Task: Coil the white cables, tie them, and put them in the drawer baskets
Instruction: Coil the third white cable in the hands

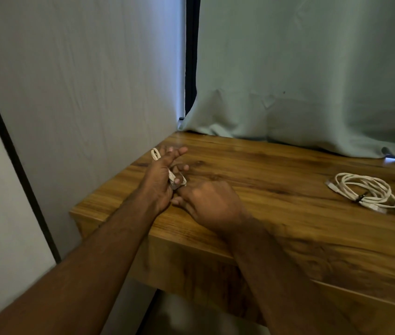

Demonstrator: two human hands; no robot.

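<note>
Left hand (160, 180) grips a small white cable bundle (174, 178) at nine o'clock on the wooden table (276, 189); right hand (212, 204) pinches it; tied white cable coil (363, 191) at three o'clock

Three white cables (365, 189), two hands (160, 180), one wooden table (288, 226), one curtain (312, 81).
</note>
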